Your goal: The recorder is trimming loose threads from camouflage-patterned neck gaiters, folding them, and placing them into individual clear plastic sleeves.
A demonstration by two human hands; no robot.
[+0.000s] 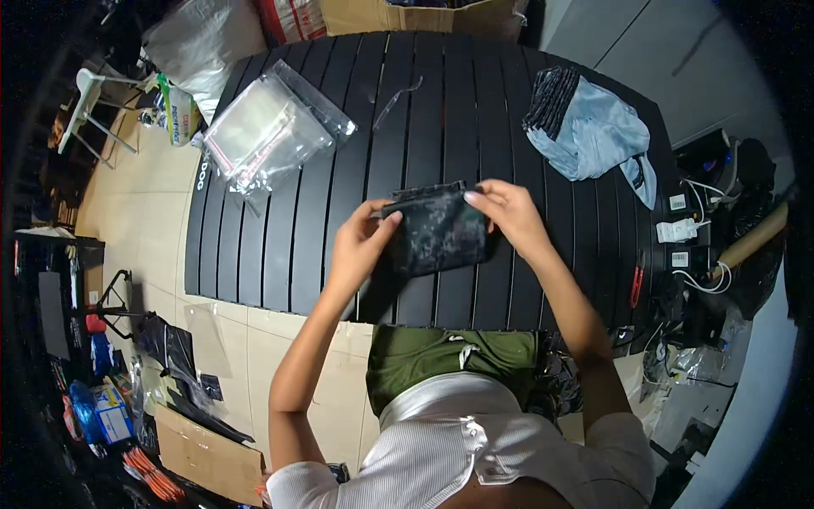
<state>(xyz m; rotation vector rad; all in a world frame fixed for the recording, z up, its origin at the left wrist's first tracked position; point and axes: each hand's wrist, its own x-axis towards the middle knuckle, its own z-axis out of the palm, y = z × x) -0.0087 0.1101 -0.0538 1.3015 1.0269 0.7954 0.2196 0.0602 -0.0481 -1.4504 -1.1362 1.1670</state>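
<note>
Between both hands, above the near middle of the black slatted table [339, 280], is a flat, dark cloth piece [441, 237] with a blotchy pattern, folded into a rough square. My left hand [360, 242] pinches its upper left corner between thumb and fingers. At the upper right corner, my right hand [514, 219] grips it the same way. A narrow fold or flap stands up along the far edge. Whether it is a pouch or simply folded fabric, I cannot tell.
Clear plastic bags [271, 127] lie piled at the table's far left. Toward the far right, a stack of dark patterned cloth pieces [555, 102] rests against a crumpled light blue cloth [598, 136]. A red-handled tool [636, 284] lies near the right edge. Beyond the table stands a cardboard box [356, 17].
</note>
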